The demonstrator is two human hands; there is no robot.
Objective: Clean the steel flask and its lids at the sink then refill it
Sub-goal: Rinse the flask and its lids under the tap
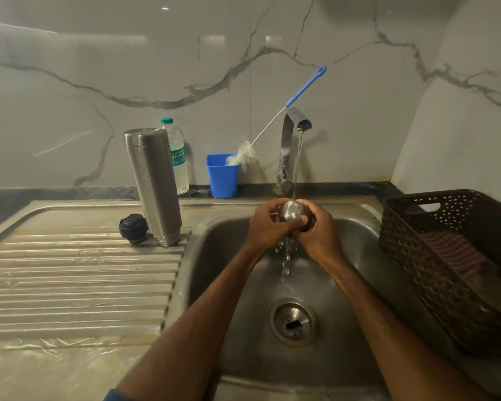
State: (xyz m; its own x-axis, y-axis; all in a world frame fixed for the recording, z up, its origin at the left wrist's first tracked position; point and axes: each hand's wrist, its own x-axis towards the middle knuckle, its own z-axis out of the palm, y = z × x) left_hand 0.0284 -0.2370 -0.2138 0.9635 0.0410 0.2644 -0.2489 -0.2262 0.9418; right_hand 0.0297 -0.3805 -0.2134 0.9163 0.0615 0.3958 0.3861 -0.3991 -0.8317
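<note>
both hands, left hand [268, 224] and right hand [315, 227], grip the steel cup lid [292, 211] under the tap [294, 131] stream over the sink [353, 285]; steel flask [154, 183] stands inverted on the drainboard [78, 285], black stopper [133, 228] touching it

Far side, against the veined marble wall [99, 68]: 1 blue cup [222, 178], and a bottle brush [305, 87] leaning out of it, blue handle tilted up to the right. Left of the cup, 1 clear plastic bottle [180, 166], green cap on. Over on the right, a dark woven basket [417, 247] with a checked cloth [457, 256] inside.
</note>
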